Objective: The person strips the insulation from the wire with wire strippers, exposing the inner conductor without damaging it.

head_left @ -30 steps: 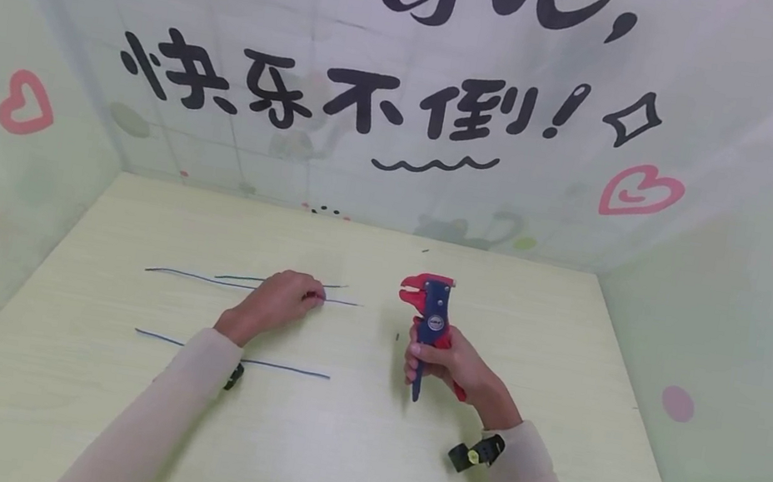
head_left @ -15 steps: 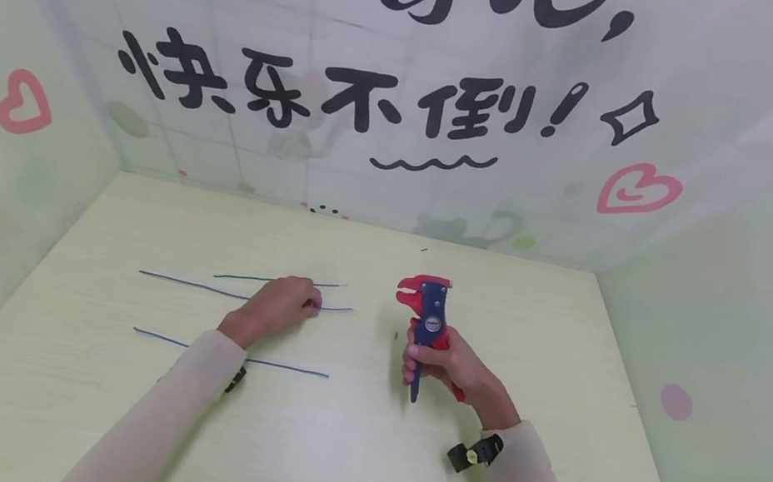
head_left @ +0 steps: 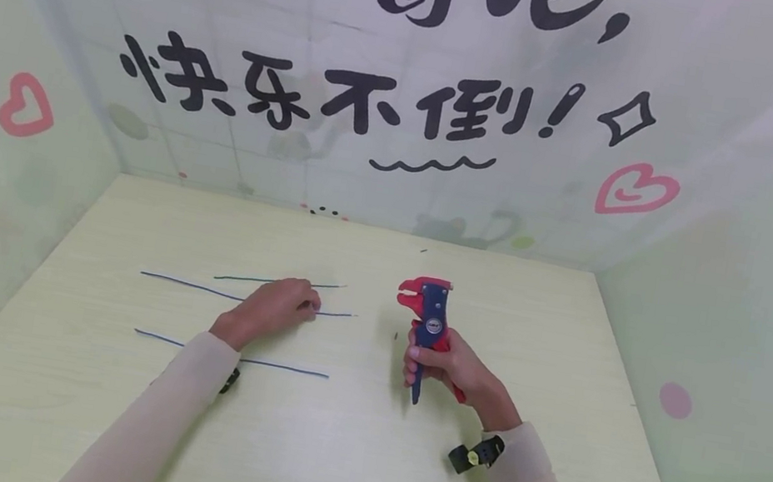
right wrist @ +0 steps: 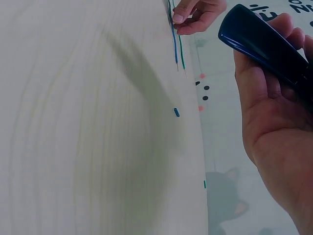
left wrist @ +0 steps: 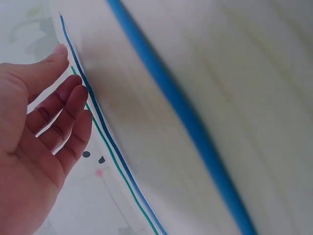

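My left hand [head_left: 273, 309] is low over the middle blue wire [head_left: 190, 284], which lies on the table. In the left wrist view its thumb and loosely bent fingers [left wrist: 73, 100] are spread apart, fingertips right beside that wire, nothing pinched between them. Just behind lies a shorter green wire [head_left: 240, 278]; both show bare tips at the right end in the right wrist view. Another blue wire [head_left: 290, 368] lies nearer, passing behind the left sleeve. My right hand [head_left: 468, 369] grips a red and blue wire stripper [head_left: 435, 303] upright, its red jaws apart and pointing left.
A snipped blue bit of insulation [right wrist: 176, 112] and a green bit [right wrist: 205, 184] lie on the pale table [head_left: 335, 469]. Printed walls [head_left: 734, 347] enclose the table at the back and both sides. A black wrist strap [head_left: 477, 454] hangs below the right sleeve.
The middle blue wire has shifted slightly toward me, away from the green wire, with my left hand moving a little the same way. The right hand and wire stripper have stayed nearly still.
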`<state>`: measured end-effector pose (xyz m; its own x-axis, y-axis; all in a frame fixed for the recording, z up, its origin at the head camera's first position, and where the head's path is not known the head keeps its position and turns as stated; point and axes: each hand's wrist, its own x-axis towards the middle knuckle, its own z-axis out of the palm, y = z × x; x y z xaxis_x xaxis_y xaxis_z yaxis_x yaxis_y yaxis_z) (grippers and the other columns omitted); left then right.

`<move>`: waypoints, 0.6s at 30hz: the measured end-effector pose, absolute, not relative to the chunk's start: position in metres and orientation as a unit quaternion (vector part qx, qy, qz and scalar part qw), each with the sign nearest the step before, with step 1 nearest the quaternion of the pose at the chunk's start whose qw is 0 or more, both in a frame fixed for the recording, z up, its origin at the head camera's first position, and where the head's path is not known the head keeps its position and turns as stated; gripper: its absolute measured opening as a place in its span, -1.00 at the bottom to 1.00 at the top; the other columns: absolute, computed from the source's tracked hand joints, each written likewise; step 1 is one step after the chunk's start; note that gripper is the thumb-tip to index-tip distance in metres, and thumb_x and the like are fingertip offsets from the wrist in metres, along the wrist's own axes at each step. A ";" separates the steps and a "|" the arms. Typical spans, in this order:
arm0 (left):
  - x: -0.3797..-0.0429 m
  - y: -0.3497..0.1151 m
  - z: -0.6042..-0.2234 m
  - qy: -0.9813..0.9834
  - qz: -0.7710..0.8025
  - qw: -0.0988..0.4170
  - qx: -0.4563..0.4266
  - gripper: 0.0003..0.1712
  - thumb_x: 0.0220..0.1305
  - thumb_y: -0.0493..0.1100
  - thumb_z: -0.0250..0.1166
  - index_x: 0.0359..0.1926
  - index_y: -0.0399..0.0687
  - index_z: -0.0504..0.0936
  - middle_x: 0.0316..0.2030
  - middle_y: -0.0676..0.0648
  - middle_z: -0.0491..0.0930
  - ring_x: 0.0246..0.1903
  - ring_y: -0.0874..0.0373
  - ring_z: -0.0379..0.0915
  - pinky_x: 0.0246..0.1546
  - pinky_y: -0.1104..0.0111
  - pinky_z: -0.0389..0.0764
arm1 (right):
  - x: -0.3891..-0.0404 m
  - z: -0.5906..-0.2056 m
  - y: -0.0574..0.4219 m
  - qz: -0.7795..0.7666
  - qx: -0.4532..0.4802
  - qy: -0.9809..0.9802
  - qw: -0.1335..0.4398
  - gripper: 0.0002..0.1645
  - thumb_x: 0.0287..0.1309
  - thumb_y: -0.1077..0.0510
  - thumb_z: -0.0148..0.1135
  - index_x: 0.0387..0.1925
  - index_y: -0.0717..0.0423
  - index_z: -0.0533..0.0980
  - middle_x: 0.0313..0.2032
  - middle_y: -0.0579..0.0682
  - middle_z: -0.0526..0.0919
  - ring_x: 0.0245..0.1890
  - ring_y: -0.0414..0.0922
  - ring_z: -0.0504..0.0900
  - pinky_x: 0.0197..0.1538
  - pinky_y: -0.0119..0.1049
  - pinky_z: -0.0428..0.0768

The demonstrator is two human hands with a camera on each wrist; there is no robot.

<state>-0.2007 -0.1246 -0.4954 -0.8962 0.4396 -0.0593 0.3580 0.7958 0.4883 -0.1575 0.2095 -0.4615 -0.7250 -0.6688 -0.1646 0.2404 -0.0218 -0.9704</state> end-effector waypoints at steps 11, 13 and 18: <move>-0.180 -0.147 -0.484 0.928 0.269 0.125 0.224 -0.75 0.30 -0.08 0.36 -0.02 0.01 0.71 -0.12 0.09 0.66 -0.14 0.19 0.53 0.01 0.22 0.56 | -0.159 -0.466 0.211 -0.693 -0.179 0.615 0.332 -0.79 0.41 0.25 0.09 -0.08 0.29 0.28 -0.40 -0.01 0.61 -0.38 -0.09 0.68 -0.08 -0.12 0.70; -0.173 -0.151 -0.483 0.924 0.263 0.151 0.233 -0.76 0.27 -0.06 0.38 -0.06 0.04 0.72 -0.15 0.14 0.64 -0.14 0.22 0.51 0.01 0.24 0.55 | -0.159 -0.467 0.212 -0.692 -0.176 0.616 0.332 -0.80 0.41 0.25 0.10 -0.08 0.26 0.29 -0.40 -0.01 0.61 -0.38 -0.09 0.68 -0.08 -0.12 0.70; -0.157 -0.155 -0.485 0.917 0.231 0.188 0.267 -0.75 0.16 -0.03 0.46 -0.15 0.08 0.70 -0.26 0.16 0.52 -0.24 0.24 0.39 -0.09 0.29 0.51 | -0.158 -0.468 0.212 -0.695 -0.169 0.616 0.331 -0.75 0.39 0.23 0.13 -0.08 0.28 0.29 -0.41 0.00 0.61 -0.39 -0.09 0.68 -0.09 -0.12 0.70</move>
